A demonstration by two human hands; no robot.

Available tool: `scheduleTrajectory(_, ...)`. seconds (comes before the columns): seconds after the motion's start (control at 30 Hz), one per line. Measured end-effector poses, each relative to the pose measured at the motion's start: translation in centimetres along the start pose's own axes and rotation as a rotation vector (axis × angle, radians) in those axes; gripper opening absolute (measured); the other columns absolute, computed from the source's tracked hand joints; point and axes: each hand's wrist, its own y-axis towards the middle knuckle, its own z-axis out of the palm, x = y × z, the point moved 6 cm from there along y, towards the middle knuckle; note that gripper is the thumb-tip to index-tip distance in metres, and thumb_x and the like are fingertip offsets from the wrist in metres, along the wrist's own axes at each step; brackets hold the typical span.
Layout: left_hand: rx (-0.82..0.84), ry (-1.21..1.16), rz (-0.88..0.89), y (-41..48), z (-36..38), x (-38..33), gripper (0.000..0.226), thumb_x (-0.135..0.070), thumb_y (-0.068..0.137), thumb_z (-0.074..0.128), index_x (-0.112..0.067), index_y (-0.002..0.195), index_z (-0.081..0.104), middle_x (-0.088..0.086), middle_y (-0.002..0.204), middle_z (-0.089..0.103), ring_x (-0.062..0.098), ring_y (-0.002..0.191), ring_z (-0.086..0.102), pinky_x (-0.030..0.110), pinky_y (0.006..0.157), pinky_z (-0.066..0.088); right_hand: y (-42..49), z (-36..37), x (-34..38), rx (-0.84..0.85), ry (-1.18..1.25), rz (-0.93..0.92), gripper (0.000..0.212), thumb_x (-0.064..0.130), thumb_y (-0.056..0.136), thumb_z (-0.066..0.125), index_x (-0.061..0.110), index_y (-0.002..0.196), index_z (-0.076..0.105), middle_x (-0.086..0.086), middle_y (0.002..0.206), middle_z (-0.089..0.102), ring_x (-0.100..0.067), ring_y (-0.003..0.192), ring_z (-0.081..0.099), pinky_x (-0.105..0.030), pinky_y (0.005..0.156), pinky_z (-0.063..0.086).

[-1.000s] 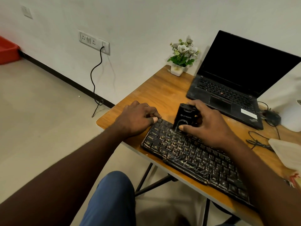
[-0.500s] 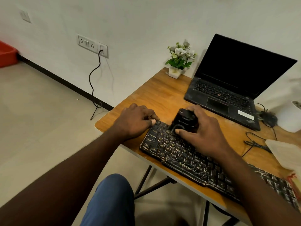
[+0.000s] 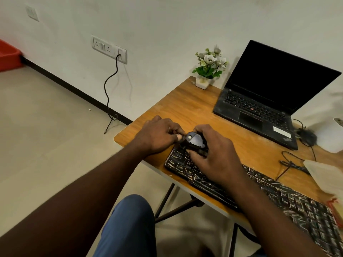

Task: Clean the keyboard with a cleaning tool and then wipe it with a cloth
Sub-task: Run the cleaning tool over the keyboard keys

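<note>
A black keyboard [image 3: 274, 193] with worn pale markings lies slantwise along the near edge of the wooden table [image 3: 187, 108]. My right hand [image 3: 213, 158] grips a small black cleaning tool [image 3: 194, 140] and presses it on the keys at the keyboard's far left corner. My left hand [image 3: 159, 136] sits right beside it with curled fingers holding that corner of the keyboard, its thumb tip next to the tool. A pale cloth [image 3: 326, 173] lies on the table at the right edge, behind the keyboard.
An open black laptop [image 3: 259, 108] with a dark screen stands at the back. A small white pot of flowers [image 3: 208, 71] is in the far corner. Black cables [image 3: 291, 164] and a white object [image 3: 332, 140] lie at the right. My knee [image 3: 130, 223] is below the table edge.
My right hand has slid the tool leftward along the keys to the far left corner, close against my left hand. The left hand has stayed at that corner.
</note>
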Motion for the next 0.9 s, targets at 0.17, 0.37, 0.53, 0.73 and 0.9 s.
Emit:
scheduleTrajectory(0.17,-0.002,-0.027,0.005,0.0,0.0,0.2,0.022,-0.047,0.097,0.060,-0.050,0.115,0.071,-0.019,0.121,0.063,0.014,0.121,0.042,0.045,0.103,0.031,-2.7,-2.2,-1.8,-0.001,-0.111,0.077,0.059,0.024,0.079,0.087,0.032,0.127,0.051,0.012,0.109,0.062,-0.012,0.086,0.064,-0.022,0.069,0.054)
scheduleTrajectory(0.37,0.028,-0.048,-0.018,-0.3,-0.4,-0.1,0.015,-0.045,0.096,0.063,-0.058,0.088,0.063,-0.015,0.126,0.065,0.018,0.124,0.043,0.046,0.105,0.034,-0.5,1.4,1.6,-0.018,-0.084,-0.025,0.056,0.021,0.082,0.084,0.022,0.131,0.056,0.001,0.120,0.067,-0.015,0.087,0.065,-0.015,0.070,0.048)
scheduleTrajectory(0.53,0.013,-0.066,-0.034,-0.2,-0.4,0.1,0.010,-0.049,0.095,0.063,-0.055,0.099,0.069,-0.015,0.127,0.065,0.017,0.122,0.043,0.045,0.104,0.037,-0.6,0.1,0.6,0.040,-0.094,0.003,0.056,0.025,0.084,0.082,0.026,0.133,0.054,0.005,0.120,0.066,-0.014,0.092,0.065,-0.021,0.072,0.053)
scheduleTrajectory(0.73,0.006,-0.092,-0.036,0.1,-0.3,0.4,0.020,-0.047,0.095,0.064,-0.049,0.112,0.074,-0.018,0.124,0.065,0.013,0.121,0.042,0.045,0.105,0.036,-3.8,-2.9,-2.0,-0.006,-0.138,0.119,0.058,0.027,0.082,0.086,0.027,0.131,0.055,0.004,0.115,0.068,-0.015,0.089,0.066,-0.027,0.071,0.059)
scheduleTrajectory(0.9,-0.004,-0.087,-0.048,-0.2,-0.3,0.1,0.007,-0.047,0.094,0.065,-0.052,0.096,0.068,-0.017,0.125,0.066,0.016,0.124,0.043,0.043,0.102,0.037,-0.6,0.6,0.6,-0.023,-0.064,0.036,0.058,0.023,0.083,0.083,0.025,0.133,0.054,0.002,0.118,0.068,-0.015,0.091,0.066,-0.021,0.073,0.055)
